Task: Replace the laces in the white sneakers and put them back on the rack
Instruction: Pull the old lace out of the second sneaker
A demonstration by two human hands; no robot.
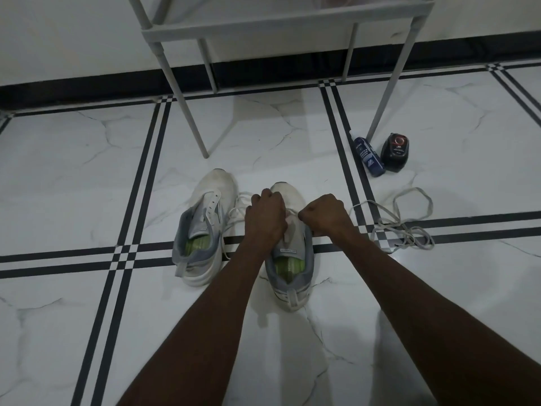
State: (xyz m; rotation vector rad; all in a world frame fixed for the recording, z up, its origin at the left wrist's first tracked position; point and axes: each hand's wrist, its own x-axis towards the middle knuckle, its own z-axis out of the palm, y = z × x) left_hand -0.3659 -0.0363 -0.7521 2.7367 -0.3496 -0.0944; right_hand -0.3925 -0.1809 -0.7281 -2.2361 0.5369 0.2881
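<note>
Two white sneakers with grey collars and green insoles stand on the tiled floor, toes pointing away. The left sneaker has no lace in its eyelets. Over the right sneaker both my hands work at the eyelet area. My left hand is curled over the tongue with a white lace trailing out to its left between the shoes. My right hand is fisted at the shoe's right edge, pinching the lace near the eyelets. A loose grey-white lace lies tangled on the floor to the right.
The white metal shoe rack stands just beyond the sneakers, its legs reaching the floor. A blue bottle and a black polish container stand by the rack's right front leg. A black skirting runs along the wall.
</note>
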